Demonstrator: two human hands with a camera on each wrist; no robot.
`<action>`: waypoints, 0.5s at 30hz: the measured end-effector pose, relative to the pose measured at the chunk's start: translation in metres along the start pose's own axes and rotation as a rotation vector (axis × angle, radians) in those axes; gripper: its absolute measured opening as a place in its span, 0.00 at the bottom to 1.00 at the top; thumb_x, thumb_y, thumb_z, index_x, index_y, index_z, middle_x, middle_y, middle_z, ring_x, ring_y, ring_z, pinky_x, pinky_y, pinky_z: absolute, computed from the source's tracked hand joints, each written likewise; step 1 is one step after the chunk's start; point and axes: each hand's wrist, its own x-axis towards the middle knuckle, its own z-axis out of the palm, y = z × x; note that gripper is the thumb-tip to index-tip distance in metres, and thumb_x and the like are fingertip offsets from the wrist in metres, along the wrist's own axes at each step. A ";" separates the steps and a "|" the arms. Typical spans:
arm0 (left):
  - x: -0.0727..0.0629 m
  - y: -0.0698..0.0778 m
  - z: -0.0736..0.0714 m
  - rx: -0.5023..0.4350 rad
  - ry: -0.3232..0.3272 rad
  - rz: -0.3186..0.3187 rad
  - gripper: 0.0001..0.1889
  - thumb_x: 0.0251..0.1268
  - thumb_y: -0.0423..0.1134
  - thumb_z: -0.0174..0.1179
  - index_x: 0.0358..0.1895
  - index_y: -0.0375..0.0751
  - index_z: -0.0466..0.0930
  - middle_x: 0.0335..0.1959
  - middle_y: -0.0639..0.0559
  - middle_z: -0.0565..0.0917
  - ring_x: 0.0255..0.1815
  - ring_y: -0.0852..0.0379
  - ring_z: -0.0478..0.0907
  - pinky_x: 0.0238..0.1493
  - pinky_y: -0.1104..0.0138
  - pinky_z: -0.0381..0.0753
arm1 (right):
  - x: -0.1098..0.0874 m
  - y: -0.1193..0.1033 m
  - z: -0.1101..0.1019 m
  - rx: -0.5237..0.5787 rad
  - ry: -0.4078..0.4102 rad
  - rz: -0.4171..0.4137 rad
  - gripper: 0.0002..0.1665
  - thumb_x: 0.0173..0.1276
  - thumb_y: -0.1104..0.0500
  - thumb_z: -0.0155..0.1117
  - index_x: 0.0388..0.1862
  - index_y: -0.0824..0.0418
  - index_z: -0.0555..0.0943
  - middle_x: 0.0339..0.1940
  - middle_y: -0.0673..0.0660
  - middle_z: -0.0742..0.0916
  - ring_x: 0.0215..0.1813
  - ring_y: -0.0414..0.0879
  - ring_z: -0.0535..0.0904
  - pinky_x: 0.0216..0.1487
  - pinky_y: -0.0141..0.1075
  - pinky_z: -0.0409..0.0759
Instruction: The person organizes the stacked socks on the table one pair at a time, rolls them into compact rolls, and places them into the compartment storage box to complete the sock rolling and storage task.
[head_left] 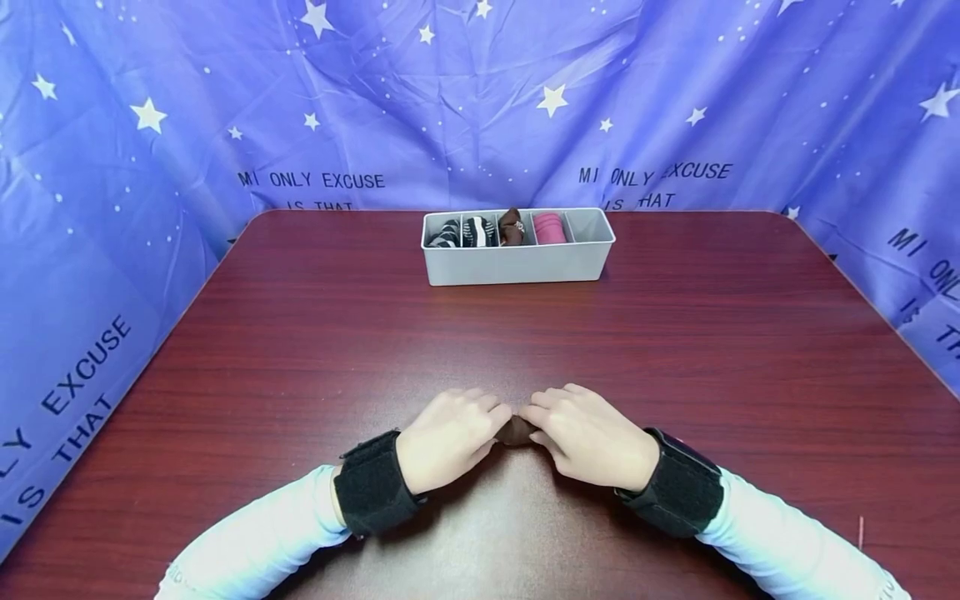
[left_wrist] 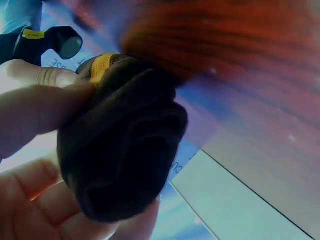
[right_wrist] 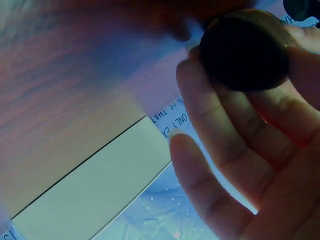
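Observation:
Between both hands, close over the table's near middle, is a rolled brown sock [head_left: 515, 431]. My left hand [head_left: 453, 437] pinches its left end; in the left wrist view the thumb lies on top of the roll [left_wrist: 120, 145], beside a yellow-orange patch, with fingers beneath. Its folded layers show at that end. From the other side my right hand [head_left: 592, 433] holds the roll between thumb and fingers. The right wrist view shows the sock's dark rounded end [right_wrist: 245, 50] against those fingers, one finger standing away from it. In the head view the hands cover most of the sock.
At the far edge of the dark red wooden table [head_left: 337, 333] stands a light grey divided box [head_left: 517, 268]. Rolled socks fill several compartments: black-and-white patterned ones, a brown one [head_left: 512, 229] and a pink one [head_left: 550, 228]. The rightmost compartment holds nothing visible. A blue star-print curtain [head_left: 450, 108] hangs behind.

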 end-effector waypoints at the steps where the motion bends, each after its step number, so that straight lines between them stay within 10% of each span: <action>1: 0.000 -0.001 0.001 0.011 0.007 0.001 0.06 0.42 0.36 0.60 0.26 0.44 0.72 0.21 0.57 0.75 0.22 0.60 0.72 0.23 0.71 0.70 | 0.001 0.000 0.000 0.003 0.020 0.001 0.09 0.48 0.56 0.62 0.30 0.53 0.75 0.22 0.44 0.72 0.25 0.39 0.68 0.30 0.32 0.66; 8: 0.002 -0.004 0.004 0.086 -0.043 -0.044 0.05 0.46 0.42 0.58 0.26 0.47 0.74 0.20 0.59 0.74 0.21 0.62 0.71 0.21 0.72 0.69 | 0.012 -0.008 -0.004 0.002 0.131 0.025 0.24 0.39 0.48 0.68 0.35 0.56 0.74 0.30 0.47 0.74 0.31 0.40 0.69 0.31 0.33 0.70; 15: 0.011 -0.002 0.001 0.148 -0.052 -0.023 0.04 0.45 0.41 0.59 0.24 0.48 0.76 0.20 0.58 0.73 0.19 0.62 0.71 0.18 0.72 0.69 | 0.019 -0.016 -0.002 0.075 -0.001 0.154 0.20 0.36 0.53 0.71 0.27 0.57 0.72 0.23 0.46 0.74 0.25 0.39 0.70 0.25 0.32 0.70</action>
